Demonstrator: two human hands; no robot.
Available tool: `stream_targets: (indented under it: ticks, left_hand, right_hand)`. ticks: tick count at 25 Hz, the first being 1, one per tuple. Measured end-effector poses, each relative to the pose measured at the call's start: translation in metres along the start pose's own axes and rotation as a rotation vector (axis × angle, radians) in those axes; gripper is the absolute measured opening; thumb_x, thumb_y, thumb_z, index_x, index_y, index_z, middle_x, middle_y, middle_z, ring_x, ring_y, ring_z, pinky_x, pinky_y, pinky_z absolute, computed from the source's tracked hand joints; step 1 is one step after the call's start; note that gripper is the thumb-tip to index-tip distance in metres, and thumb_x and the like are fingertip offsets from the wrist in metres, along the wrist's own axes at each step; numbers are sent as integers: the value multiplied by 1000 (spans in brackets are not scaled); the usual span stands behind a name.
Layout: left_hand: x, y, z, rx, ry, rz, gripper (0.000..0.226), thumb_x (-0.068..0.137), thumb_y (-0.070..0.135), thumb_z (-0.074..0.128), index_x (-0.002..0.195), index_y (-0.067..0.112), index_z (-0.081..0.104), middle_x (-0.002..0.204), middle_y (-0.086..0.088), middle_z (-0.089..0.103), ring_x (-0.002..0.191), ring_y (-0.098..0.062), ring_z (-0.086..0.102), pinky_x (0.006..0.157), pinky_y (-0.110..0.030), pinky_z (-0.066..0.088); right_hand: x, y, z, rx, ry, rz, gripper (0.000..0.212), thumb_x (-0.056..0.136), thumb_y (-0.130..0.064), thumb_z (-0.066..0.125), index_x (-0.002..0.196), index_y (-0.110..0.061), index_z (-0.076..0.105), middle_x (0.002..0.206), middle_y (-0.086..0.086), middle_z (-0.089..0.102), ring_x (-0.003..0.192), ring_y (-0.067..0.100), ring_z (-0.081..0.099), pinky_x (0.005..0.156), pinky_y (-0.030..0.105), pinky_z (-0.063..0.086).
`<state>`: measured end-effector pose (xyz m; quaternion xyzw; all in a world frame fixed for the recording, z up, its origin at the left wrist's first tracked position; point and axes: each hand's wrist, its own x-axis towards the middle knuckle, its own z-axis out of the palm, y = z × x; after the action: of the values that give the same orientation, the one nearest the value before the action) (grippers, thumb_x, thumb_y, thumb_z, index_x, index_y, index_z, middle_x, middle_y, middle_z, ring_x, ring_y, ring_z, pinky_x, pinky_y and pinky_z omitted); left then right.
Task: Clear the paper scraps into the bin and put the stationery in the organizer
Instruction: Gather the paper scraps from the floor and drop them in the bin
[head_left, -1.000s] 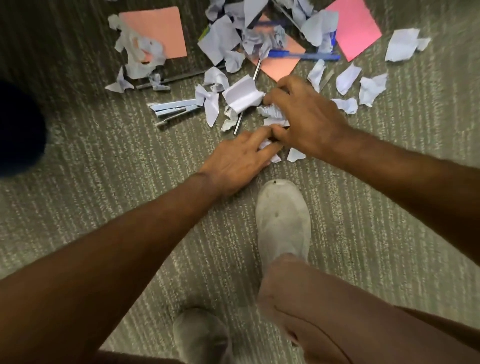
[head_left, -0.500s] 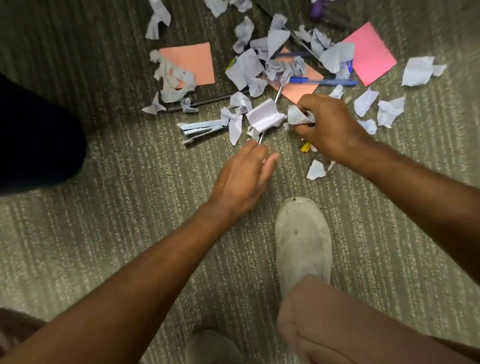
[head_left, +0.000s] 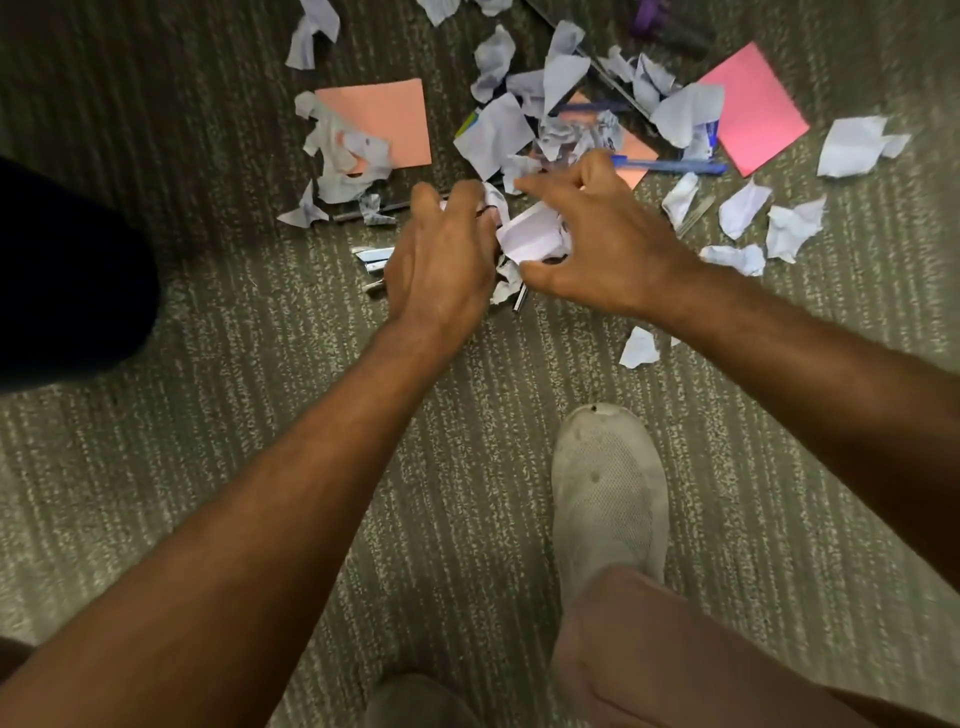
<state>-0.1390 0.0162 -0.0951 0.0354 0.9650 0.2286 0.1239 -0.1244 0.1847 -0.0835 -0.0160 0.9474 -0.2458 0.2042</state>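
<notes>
White paper scraps (head_left: 498, 132) lie scattered over the carpet at the top middle, mixed with pens. My left hand (head_left: 441, 260) and my right hand (head_left: 597, 244) face each other with curled fingers, holding a bunch of crumpled white scraps (head_left: 530, 236) between them. A blue pen (head_left: 670, 166) lies just beyond my right hand. Silver pens (head_left: 371, 257) stick out to the left from under my left hand. More loose scraps (head_left: 743, 208) sit to the right, and one scrap (head_left: 640, 348) lies nearer to me.
Two salmon sticky-note pads (head_left: 384, 117) (head_left: 636, 156) and a pink pad (head_left: 753, 117) lie among the scraps. A dark object (head_left: 67, 280) fills the left edge. My white shoe (head_left: 608, 493) stands on the carpet below the hands. A purple item (head_left: 649, 15) sits at the top.
My left hand moved forward from the carpet to the pile. Both hands closed in around a bunch of scraps, and the right hand's wad now sits between them.
</notes>
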Motion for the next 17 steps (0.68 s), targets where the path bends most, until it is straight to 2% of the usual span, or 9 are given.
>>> stream_targets:
  ticks: [2, 4, 8, 9, 11, 13, 15, 17]
  left_hand:
    - [4, 4, 5, 143, -32, 15, 42, 100, 47, 51, 135, 24, 50, 131, -11, 48, 100, -28, 60, 67, -34, 39]
    - [5, 8, 9, 211, -34, 34, 46, 96, 50, 57, 132, 22, 51, 133, -12, 48, 102, -28, 60, 68, -34, 37]
    - [4, 13, 10, 279, -1, 81, 35, 97, 38, 61, 126, 19, 55, 130, -13, 50, 101, -29, 59, 67, -35, 33]
    - [3, 13, 11, 281, 2, 92, 33, 98, 33, 61, 126, 17, 55, 130, -13, 50, 101, -29, 59, 67, -35, 33]
    - [1, 14, 10, 236, 10, 109, 30, 100, 26, 57, 127, 13, 55, 130, -13, 50, 99, -25, 56, 69, -33, 33]
    - [-3, 14, 8, 125, 20, 113, 29, 100, 23, 52, 126, 11, 54, 129, -11, 49, 91, -15, 47, 72, -28, 33]
    - [-9, 15, 7, 8, 16, 107, 28, 99, 18, 51, 125, 9, 53, 126, -9, 49, 88, -9, 42, 72, -23, 32]
    - [-17, 16, 9, -96, 5, 85, 25, 98, 12, 50, 123, 8, 51, 117, -5, 51, 82, -6, 40, 67, -14, 31]
  right_hand:
    - [-1, -3, 8, -96, 41, -24, 66, 81, -53, 75, 139, -30, 51, 129, 6, 39, 116, 23, 46, 89, 38, 50]
    - [-5, 0, 14, -107, 94, -41, 51, 83, -47, 77, 125, -25, 60, 126, 7, 41, 113, 22, 46, 91, 37, 51]
    - [-14, 17, 7, 76, 144, -5, 28, 86, -29, 77, 109, -18, 64, 119, 4, 46, 108, 21, 51, 92, 36, 51]
    - [-16, 23, 2, 126, 154, 18, 26, 86, -26, 76, 108, -18, 64, 117, 3, 46, 103, 18, 53, 90, 31, 52]
    - [-21, 33, -8, 225, 203, 93, 23, 85, -19, 77, 102, -20, 63, 113, 0, 46, 87, 5, 54, 75, 11, 50]
    - [-27, 45, -16, 309, 289, 175, 21, 83, -14, 76, 95, -22, 62, 107, -1, 48, 76, -6, 52, 61, 1, 43]
    - [-35, 59, -22, 371, 360, 242, 19, 81, -13, 73, 86, -25, 60, 102, -1, 53, 69, -8, 53, 56, 3, 39]
    - [-43, 73, -25, 406, 395, 309, 19, 81, -10, 67, 81, -27, 58, 94, 1, 60, 69, 2, 55, 61, 21, 46]
